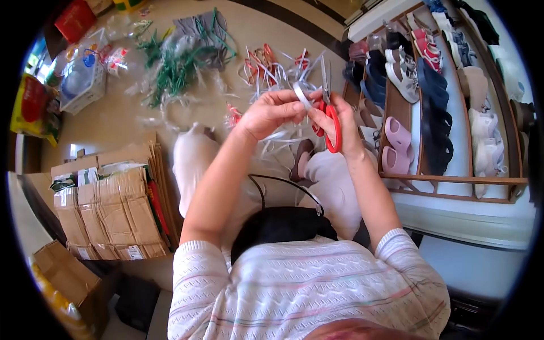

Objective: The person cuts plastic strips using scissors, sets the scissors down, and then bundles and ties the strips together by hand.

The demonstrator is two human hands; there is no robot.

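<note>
My left hand pinches a looped white ribbon between thumb and fingers, above my lap. Just to its right, my right hand holds red-handled scissors, their metal blades pointing away from me. The thumb of my right hand is close to the ribbon; whether it touches it is hard to tell. Loose white strips hang below the hands. Beyond them on the floor lies a tangle of red and white ribbons.
Green strings and clear plastic lie on the floor at the upper left, near a white basket. Flattened cardboard boxes stand at the left. A shoe rack with several shoes fills the right side.
</note>
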